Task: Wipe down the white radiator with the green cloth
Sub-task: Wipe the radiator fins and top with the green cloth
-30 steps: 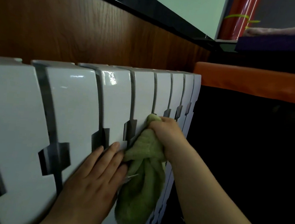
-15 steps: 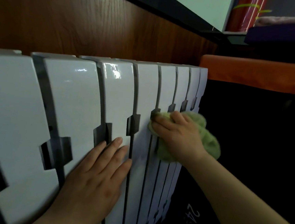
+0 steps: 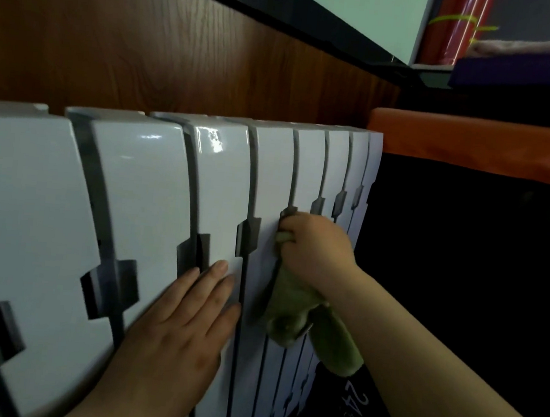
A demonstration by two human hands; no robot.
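The white radiator (image 3: 155, 198) runs from the left edge to the middle, its ribbed sections split by dark gaps. My left hand (image 3: 177, 326) lies flat on one of its front sections, fingers straight. My right hand (image 3: 313, 245) grips the green cloth (image 3: 300, 320) against a section further right, fingertips at a gap between sections. Most of the cloth hangs loose below that hand and my forearm.
A wood-grain wall panel (image 3: 147, 51) rises behind the radiator, with a dark sill (image 3: 284, 13) above it. An orange-edged dark surface (image 3: 472, 142) stands to the right of the radiator. Red rolls (image 3: 459, 28) stand at the top right.
My right hand had the cloth bunched under its palm against the sections; it now grips the cloth's top, and the rest hangs down. My left hand stays flat on the radiator.
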